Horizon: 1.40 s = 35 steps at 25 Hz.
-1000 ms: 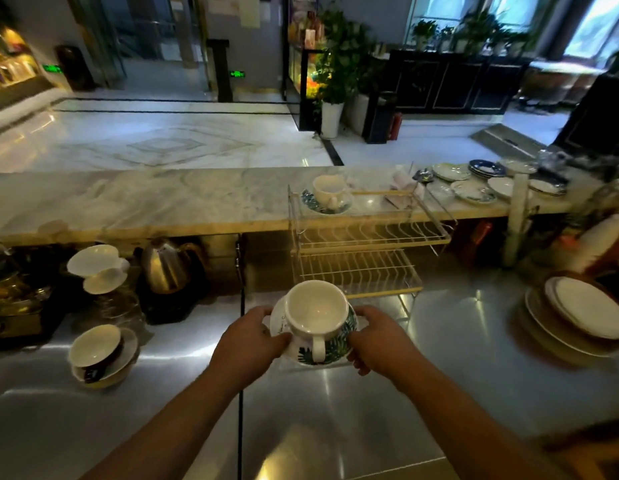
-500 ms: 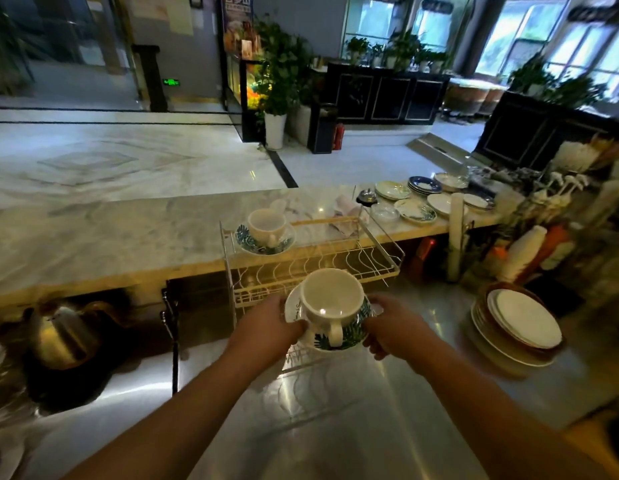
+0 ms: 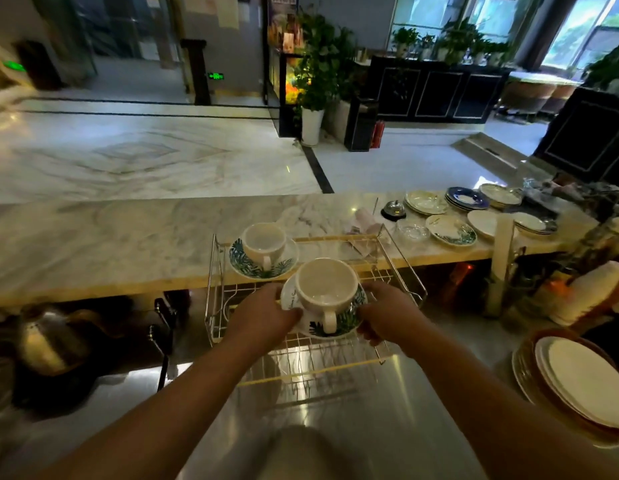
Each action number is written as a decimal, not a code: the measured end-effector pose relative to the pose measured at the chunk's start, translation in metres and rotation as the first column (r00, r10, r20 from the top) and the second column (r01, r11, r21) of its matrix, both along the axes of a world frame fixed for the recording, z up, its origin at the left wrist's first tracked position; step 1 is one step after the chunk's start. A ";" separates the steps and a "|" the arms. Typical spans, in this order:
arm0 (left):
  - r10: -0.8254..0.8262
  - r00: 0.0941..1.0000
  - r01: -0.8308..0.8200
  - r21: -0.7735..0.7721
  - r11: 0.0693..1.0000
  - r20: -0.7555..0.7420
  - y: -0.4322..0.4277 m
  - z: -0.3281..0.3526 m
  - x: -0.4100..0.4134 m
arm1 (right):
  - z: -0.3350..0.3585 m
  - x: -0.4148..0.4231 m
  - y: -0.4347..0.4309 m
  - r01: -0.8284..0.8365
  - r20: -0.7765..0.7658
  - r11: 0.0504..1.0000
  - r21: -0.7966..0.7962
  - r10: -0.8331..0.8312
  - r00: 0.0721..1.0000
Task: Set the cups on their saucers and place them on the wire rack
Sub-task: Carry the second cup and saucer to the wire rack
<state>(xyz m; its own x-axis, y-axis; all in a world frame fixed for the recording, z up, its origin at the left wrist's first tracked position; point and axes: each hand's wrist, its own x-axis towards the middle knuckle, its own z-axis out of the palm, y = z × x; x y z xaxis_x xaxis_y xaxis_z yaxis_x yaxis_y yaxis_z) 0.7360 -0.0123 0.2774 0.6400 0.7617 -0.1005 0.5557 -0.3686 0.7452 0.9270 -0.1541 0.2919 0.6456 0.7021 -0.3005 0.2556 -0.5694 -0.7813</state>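
Both hands engaged on one leaf-patterned saucer (image 3: 349, 323) bearing a white cup (image 3: 325, 287). Left hand (image 3: 263, 315) at the saucer's left rim, fingers (image 3: 287, 315) curled closed against the edge. Right hand (image 3: 387, 315) at the right rim, fingers wrapped under and around the edge; fingertips hidden beneath the saucer. Cup upright and seated on the saucer, interior empty, handle turned toward the camera.

Held set positioned over the front part of the wire rack's (image 3: 214, 292) upper tier; contact between saucer and wires not determinable, since the saucer covers that spot. Second white cup (image 3: 264, 242) upright on its own leaf-patterned saucer (image 3: 247, 265), placed at the back left of the same tier, just beside the held set, apart from it or barely overlapping in view. Lower tier of the rack visible below and nearer the camera, wires bare.

Rack standing on a steel tabletop (image 3: 336, 427), backed against a raised marble counter (image 3: 110, 237). Assorted plates (image 3: 450, 230) and a call bell (image 3: 394, 209) grouped on the counter to the right, well apart from the rack. Stack of white plates (image 3: 585, 379) at the right edge of the tabletop. Metal kettle (image 3: 51, 341) at the left, in shadow.
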 end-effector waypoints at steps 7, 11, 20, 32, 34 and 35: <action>0.066 0.998 -0.065 0.029 0.997 -0.020 0.006 0.000 0.038 | -0.005 0.048 0.027 -0.118 0.009 0.993 -0.011 0.118 0.993; 0.099 0.993 -0.095 0.060 0.994 -0.063 0.007 -0.002 0.049 | -0.006 0.060 0.032 -0.118 -0.014 0.993 -0.025 0.118 0.993; 0.058 0.993 -0.050 0.091 0.995 -0.098 0.007 -0.004 0.053 | -0.016 0.063 0.036 -0.147 0.001 0.987 -0.065 0.148 0.989; -0.069 0.976 0.185 0.614 0.767 -0.208 -0.029 -0.036 0.017 | -0.036 0.024 -0.028 -0.377 0.820 0.925 -0.045 0.250 0.516; -0.095 0.968 0.225 0.636 0.738 -0.231 -0.030 -0.041 0.020 | -0.043 0.016 -0.029 -0.452 0.827 0.883 -0.126 0.344 0.444; -0.099 0.967 0.231 0.642 0.731 -0.235 -0.031 -0.041 0.023 | -0.045 0.014 -0.029 -0.472 0.832 0.868 -0.156 0.373 0.410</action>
